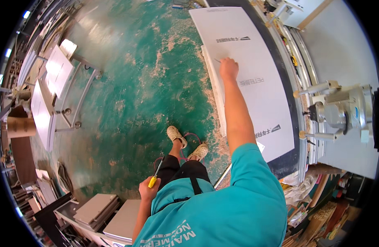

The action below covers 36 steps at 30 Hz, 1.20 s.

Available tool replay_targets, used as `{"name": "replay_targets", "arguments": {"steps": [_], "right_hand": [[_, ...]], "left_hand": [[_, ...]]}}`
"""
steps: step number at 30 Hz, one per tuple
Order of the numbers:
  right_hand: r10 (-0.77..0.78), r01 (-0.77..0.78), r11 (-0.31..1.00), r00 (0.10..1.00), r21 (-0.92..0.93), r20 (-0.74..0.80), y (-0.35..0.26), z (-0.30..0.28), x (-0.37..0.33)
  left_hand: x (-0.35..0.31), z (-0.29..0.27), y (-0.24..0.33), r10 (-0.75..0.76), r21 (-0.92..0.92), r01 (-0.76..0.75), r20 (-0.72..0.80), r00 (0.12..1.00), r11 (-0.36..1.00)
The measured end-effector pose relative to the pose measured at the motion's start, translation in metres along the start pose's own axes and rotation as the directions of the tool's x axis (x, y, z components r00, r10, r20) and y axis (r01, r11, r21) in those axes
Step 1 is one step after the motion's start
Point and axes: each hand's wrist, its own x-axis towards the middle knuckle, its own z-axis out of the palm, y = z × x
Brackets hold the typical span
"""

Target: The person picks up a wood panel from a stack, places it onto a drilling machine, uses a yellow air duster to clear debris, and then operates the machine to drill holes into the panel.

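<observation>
My right hand [229, 69] is closed over the long pale panel [255, 103], near its left edge. A short thin dark piece [217, 61] sticks out from its fingers; its kind is too small to make out. Down by my waist, my left hand [148, 189] is wrapped round a screwdriver [153, 180] with a yellow handle and a slim dark shaft pointing up and away. The panel has printed marks on its face and lies on a dark bed to my right. Below its left side shows another pale board edge [214, 88].
Right of the panel runs a metal rail [306, 57] with a motor unit [341, 109]. Sawdust lies on the green floor [127, 103]. A wheeled rack [84, 92] with white panels stands left; stacked boards [97, 210] sit lower left. A pink cord [192, 135] loops by my feet.
</observation>
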Motion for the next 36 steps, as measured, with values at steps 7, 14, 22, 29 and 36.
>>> {"name": "replay_targets", "arguments": {"steps": [7,14,22,29,36], "right_hand": [[-0.346,0.290,0.878,0.934,0.381,0.086,0.023,0.007,-0.034],[-0.544,0.437,0.812,0.808,0.387,0.227,0.110,-0.058,-0.288],[-0.340,0.130,0.936,0.573,0.327,0.746,0.178,-0.163,-0.638],[0.311,-0.343,0.757,0.938,0.557,0.154,0.148,-0.141,-0.502],[0.720,-0.721,0.693,0.692,-0.014,0.049,0.350,-0.094,-0.419]], "left_hand": [[0.029,-0.012,-0.015,0.091,-0.014,-0.091,0.028,0.995,0.996],[0.085,0.004,0.027,0.210,-0.100,-0.203,0.068,0.975,0.974],[0.084,0.041,0.074,0.389,0.028,-0.405,0.228,0.893,0.914],[0.038,0.079,0.102,0.551,0.114,-0.717,0.561,0.618,0.688],[0.030,0.051,0.109,0.505,0.172,-0.668,0.529,0.683,0.724]]}}
